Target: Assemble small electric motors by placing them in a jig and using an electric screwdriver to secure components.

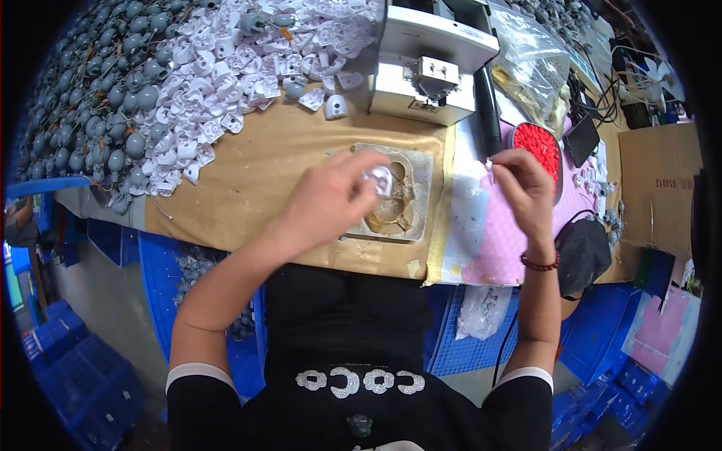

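My left hand is closed on a white plastic shell, held above the near-left part of a metal fixture plate. That plate has a rounded, brownish recess worn into it. Over the pink mat, my right hand is pinched at thumb and forefinger. A small pale bit shows at its fingertips, too small to name, close to the lower end of a black, rod-shaped thing. To its right sits an oval tray of small red parts.
White shells and grey rounded parts are heaped at the far left. A white machine stands behind the fixture. Plastic bags, a pink mat, a black mesh-like object and a cardboard box lie right. Blue crates stand below the table.
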Demonstrator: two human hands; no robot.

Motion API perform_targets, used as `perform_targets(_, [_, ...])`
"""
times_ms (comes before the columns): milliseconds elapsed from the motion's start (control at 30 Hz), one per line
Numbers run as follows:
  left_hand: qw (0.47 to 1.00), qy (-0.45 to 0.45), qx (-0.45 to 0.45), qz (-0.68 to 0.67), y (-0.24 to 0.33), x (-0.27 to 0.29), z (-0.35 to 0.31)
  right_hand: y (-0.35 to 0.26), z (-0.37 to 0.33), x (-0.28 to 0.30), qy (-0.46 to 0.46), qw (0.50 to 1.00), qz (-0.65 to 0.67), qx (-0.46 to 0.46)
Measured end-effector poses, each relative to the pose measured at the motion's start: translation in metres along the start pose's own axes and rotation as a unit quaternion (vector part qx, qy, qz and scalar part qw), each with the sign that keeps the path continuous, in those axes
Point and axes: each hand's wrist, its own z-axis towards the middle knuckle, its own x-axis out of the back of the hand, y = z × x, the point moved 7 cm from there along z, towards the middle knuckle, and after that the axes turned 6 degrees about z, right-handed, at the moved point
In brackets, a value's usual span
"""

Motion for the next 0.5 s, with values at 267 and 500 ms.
perform_targets(267, [0.975,-0.013,-0.146,0.166,0.020,-0.025,-0.001,-0.020,-0.003,-0.086,-0.092,0.990,0.005,0.105])
perform_targets(500, [0.979,0.028,-0.128,0.159,0.013,-0.022,0.009,-0.029,-0.005,-0.120,-0.067,0.948,-0.114,0.290])
